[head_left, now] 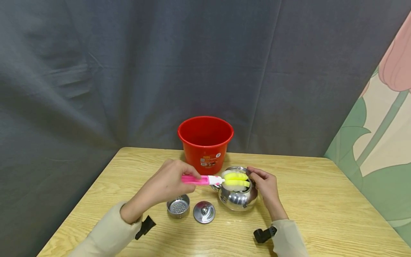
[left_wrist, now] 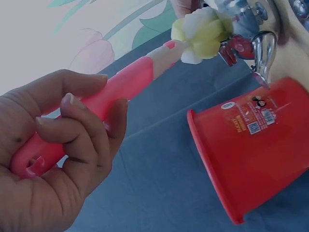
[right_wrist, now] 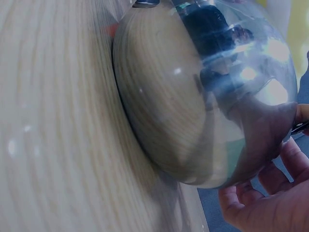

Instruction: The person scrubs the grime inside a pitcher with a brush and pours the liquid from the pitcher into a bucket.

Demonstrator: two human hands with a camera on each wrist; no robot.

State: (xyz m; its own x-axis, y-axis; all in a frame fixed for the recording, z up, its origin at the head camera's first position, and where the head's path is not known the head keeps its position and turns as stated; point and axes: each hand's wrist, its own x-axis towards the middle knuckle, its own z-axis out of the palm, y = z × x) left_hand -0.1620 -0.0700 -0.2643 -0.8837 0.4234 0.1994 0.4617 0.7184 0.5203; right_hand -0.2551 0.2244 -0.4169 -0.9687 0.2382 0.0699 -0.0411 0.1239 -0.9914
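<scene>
In the head view, my left hand [head_left: 168, 182] grips the pink handle of a sponge cleaning brush [head_left: 196, 180]. Its yellow and white sponge head [head_left: 236, 182] lies over the mouth of a shiny metal teapot [head_left: 237, 202]; how far it reaches inside cannot be made out. My right hand [head_left: 267, 185] holds the teapot at its right side, near the rim. The right wrist view shows the pot's rounded wall [right_wrist: 193, 106] close up, with thumb and fingers at what looks like its handle. The left wrist view shows fingers curled round the brush handle [left_wrist: 128, 79].
A metal lid [head_left: 204, 212] lies on the wooden table [head_left: 318, 200], left of the teapot. Beside it sits a perforated metal strainer basket [head_left: 177, 214]. Behind the teapot stands a red plastic bucket [head_left: 207, 151], in front of a dark grey curtain [head_left: 179, 64].
</scene>
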